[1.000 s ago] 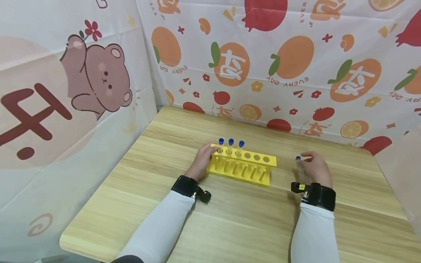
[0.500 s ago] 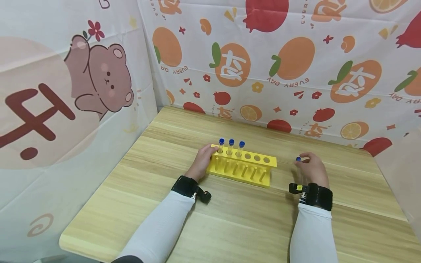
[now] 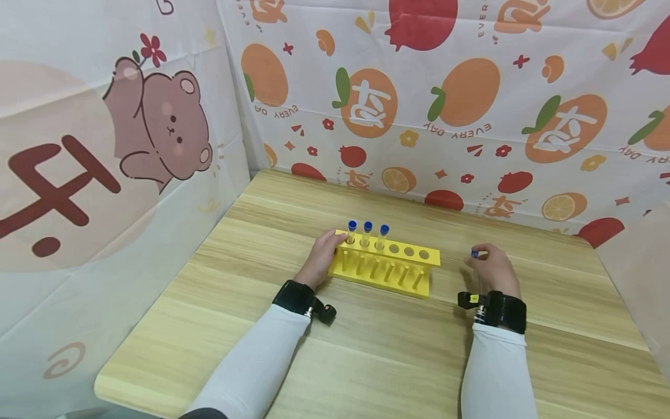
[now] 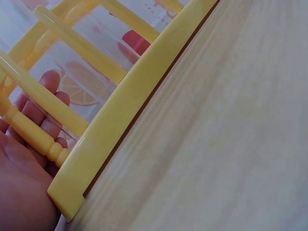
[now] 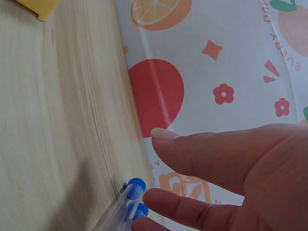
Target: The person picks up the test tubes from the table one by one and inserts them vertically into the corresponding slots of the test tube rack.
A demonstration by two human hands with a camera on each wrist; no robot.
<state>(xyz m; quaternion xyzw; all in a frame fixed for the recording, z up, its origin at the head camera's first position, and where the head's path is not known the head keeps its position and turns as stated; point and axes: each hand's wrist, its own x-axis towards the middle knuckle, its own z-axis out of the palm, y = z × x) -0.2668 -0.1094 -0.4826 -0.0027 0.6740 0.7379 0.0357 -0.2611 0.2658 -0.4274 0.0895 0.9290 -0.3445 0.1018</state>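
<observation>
A yellow test tube rack (image 3: 431,256) stands on the table, its left end gripped by my left hand (image 3: 317,259). The left wrist view shows those fingers wrapped behind the rack's end post (image 4: 33,132). Three clear test tubes with blue caps (image 3: 368,226) stand upright in the rack's left holes; the right holes hold none. To the right of the rack, my right hand (image 3: 494,270) is beside more blue-capped tubes. In the right wrist view, two caps (image 5: 136,184) show at the fingertips, with the thumb (image 5: 192,151) held apart from them. The tubes' lower ends are hidden.
The wooden table (image 3: 377,361) meets a fruit-printed cloth (image 3: 419,157) at the back. A bear-printed cloth (image 3: 57,308) hangs along the left side. One rack corner (image 5: 41,7) shows at the top left of the right wrist view.
My right hand has shifted slightly left, its fingers closer in around the blue cap. My left hand and the rack stay where they were.
</observation>
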